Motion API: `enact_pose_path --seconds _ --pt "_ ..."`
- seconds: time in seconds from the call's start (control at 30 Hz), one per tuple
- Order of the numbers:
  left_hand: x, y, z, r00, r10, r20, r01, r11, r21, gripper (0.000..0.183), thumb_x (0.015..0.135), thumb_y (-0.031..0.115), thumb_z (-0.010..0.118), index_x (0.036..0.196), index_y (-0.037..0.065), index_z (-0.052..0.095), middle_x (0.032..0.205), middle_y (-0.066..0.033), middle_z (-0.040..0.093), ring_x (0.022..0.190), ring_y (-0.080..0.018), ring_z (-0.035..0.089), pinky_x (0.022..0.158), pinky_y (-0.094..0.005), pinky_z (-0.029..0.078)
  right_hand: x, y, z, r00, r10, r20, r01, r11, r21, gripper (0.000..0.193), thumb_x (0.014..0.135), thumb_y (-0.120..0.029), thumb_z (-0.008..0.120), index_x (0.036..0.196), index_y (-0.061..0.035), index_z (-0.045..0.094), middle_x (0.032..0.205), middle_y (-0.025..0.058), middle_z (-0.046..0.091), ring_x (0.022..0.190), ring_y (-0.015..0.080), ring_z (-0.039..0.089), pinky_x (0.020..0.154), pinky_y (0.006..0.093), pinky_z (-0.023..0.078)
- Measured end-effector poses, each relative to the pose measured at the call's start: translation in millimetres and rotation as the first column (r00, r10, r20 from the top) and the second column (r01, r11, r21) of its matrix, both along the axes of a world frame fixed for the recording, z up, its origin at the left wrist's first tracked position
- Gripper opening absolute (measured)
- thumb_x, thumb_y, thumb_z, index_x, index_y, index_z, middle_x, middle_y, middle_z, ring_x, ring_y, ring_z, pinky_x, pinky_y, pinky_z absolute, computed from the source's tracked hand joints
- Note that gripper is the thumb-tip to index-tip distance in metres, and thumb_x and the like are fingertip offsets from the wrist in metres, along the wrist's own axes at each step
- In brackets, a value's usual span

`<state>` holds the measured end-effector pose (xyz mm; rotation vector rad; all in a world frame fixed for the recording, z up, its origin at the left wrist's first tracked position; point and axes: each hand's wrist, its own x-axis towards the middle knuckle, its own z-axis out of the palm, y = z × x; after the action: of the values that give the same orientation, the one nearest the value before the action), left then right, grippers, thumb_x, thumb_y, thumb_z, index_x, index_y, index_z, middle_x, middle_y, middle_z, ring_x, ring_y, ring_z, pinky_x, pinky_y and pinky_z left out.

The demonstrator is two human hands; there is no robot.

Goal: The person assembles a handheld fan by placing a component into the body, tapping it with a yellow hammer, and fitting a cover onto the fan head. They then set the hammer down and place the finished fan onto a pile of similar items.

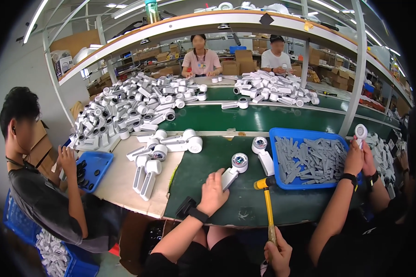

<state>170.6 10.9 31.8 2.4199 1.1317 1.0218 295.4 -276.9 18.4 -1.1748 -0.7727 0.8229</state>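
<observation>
My left hand [213,191] is closed around the handle of a white handheld fan [240,162], which lies on the green mat with its round head open and inner parts showing. A second opened fan [265,159] lies just to its right, against the blue tray. My right hand [278,256], low at the front edge, grips the handle of a mallet [269,207]. The mallet's yellow and black head is raised to the right of the fan I hold, apart from it.
A blue tray [282,184] of grey strips stands right of centre. Fans [145,173] lie on cardboard at left, with a large heap [134,101] behind. A co-worker on the left sits by a small blue tray [107,159]; another person's hands [358,159] hold a fan at right. A shelf crosses overhead.
</observation>
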Motion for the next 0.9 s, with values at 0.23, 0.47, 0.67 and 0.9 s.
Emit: enact_pose_path --seconds 0.23,0.47,0.67,0.9 --pt "-89 -3 -1 0.991 0.090 -0.094 -0.087 0.995 0.040 0.066 0.064 0.020 0.085 0.122 0.005 0.057 0.113 -0.0183 0.057 0.107 -0.0357 0.054 0.091 -0.0433 0.047 -23 26 13 0.985 0.140 0.104 -0.128 0.986 -0.109 0.058 0.089 0.002 0.055 0.146 0.0031 0.042 0.073 0.0026 0.059 0.052 0.0046 0.050 0.048 0.0183 0.039" --pt "-121 -38 -2 0.989 0.065 0.136 -0.069 0.997 0.024 0.038 0.080 0.016 0.079 0.110 0.000 0.061 0.096 -0.0166 0.067 0.091 -0.0357 0.063 0.081 -0.0423 0.051 -33 37 18 0.926 0.279 0.252 -0.252 0.958 -0.134 0.058 0.088 0.003 0.057 0.145 0.0019 0.044 0.073 0.0003 0.059 0.053 0.0041 0.050 0.050 0.0182 0.040" --pt "-144 -45 -4 0.975 0.120 0.189 -0.098 0.988 -0.120 0.032 0.077 0.017 0.081 0.100 -0.001 0.070 0.090 -0.0159 0.068 0.087 -0.0316 0.063 0.080 -0.0381 0.051 -28 61 43 0.705 0.296 0.645 -0.301 0.948 -0.105 0.055 0.088 0.001 0.064 0.140 0.0020 0.049 0.076 0.0030 0.058 0.056 0.0066 0.051 0.052 0.0215 0.041" --pt "-147 -42 -15 0.960 0.130 0.248 -0.126 0.991 -0.035 0.027 0.073 0.017 0.084 0.092 0.002 0.072 0.088 -0.0099 0.066 0.093 -0.0277 0.057 0.085 -0.0370 0.048 -21 74 56 0.625 0.265 0.735 -0.262 0.957 -0.122 0.051 0.088 0.000 0.066 0.137 0.0024 0.052 0.086 0.0141 0.062 0.072 0.0213 0.060 0.069 0.0282 0.048"
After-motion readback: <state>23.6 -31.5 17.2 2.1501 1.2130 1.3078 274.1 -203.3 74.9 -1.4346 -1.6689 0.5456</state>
